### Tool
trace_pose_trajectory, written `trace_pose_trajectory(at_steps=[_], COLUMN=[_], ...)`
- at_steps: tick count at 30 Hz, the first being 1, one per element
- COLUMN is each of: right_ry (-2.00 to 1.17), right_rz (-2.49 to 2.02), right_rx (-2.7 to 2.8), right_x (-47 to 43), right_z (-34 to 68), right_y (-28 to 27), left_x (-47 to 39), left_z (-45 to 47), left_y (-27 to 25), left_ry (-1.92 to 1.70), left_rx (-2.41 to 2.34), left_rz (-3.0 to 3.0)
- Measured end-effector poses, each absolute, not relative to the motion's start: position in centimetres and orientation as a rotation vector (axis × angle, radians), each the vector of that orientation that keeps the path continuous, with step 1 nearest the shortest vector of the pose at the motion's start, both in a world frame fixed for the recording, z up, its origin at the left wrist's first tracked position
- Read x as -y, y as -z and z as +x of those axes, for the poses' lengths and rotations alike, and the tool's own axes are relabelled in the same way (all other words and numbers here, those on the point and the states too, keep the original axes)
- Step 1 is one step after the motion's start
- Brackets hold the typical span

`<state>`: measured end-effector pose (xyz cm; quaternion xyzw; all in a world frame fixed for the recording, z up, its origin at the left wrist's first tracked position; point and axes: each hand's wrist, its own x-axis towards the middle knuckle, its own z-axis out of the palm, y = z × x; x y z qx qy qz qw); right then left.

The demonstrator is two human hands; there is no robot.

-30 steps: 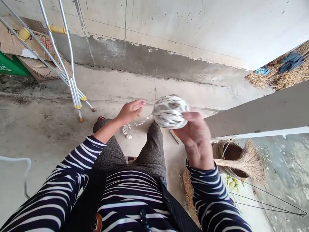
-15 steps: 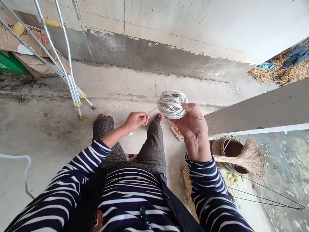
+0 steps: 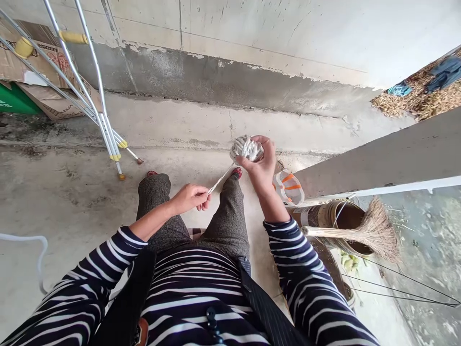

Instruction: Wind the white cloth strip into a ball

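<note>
A ball of white cord (image 3: 246,148) is gripped in my right hand (image 3: 262,161), its fingers curled round the right side of the ball. From the ball a single strand of cord (image 3: 221,179) runs down and left, looking taut. My left hand (image 3: 192,197) pinches that strand between thumb and fingers, lower and nearer my body than the ball. Both hands are in front of my legs, above the concrete floor. The fingers hide part of the ball's right side.
Silver crutches (image 3: 103,120) with yellow grips lean at the left before cardboard boxes (image 3: 54,96). At the right stand a bucket (image 3: 331,214) and a straw broom (image 3: 374,233), near a grey pillar (image 3: 378,158). A white hose (image 3: 41,240) lies at left.
My right hand has turned and moved left with the ball. My left hand has drawn down and left, so more strand shows between the hands.
</note>
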<state>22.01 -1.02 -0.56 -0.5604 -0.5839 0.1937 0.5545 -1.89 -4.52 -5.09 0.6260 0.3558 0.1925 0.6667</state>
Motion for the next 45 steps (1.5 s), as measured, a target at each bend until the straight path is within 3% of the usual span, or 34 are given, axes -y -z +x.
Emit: trace_pose_trajectory(at_steps=[2, 4, 11, 17, 24, 37, 45], right_ry=[-0.308, -0.349, -1.370, -1.780, -1.798, -1.914, -1.668], right_rz=[-1.409, -1.453, -1.343, -1.173, -1.148, -1.017, -0.993], right_rx=[1.473, 1.598, 1.320, 1.111, 0.880, 0.813, 0.785], right_x=[0.9, 1.1, 2.9, 5.1, 6.4, 8.6, 10.1], right_z=[21.4, 20.8, 20.6, 19.5, 16.5, 20.3, 23.7], right_y=[1.8, 3.0, 6.4, 6.7, 7.5, 5.4, 0.1], left_x=[4.3, 3.7, -0.5, -0.8, 1.0, -1.4, -2.0], left_z=[-1.6, -1.4, -2.3, -2.0, -0.9, -2.7, -2.5], left_y=[4.1, 3.0, 0.9, 2.7, 4.3, 6.7, 8.5], left_ry=[-0.426, -0.452, -0.586, -0.549, -0.552, -0.632, -0.616], left_rx=[-0.829, -0.872, -1.055, -1.122, -1.252, -0.966, -0.974], left_rz=[1.484, 1.622, 2.114, 2.197, 2.227, 1.961, 1.696])
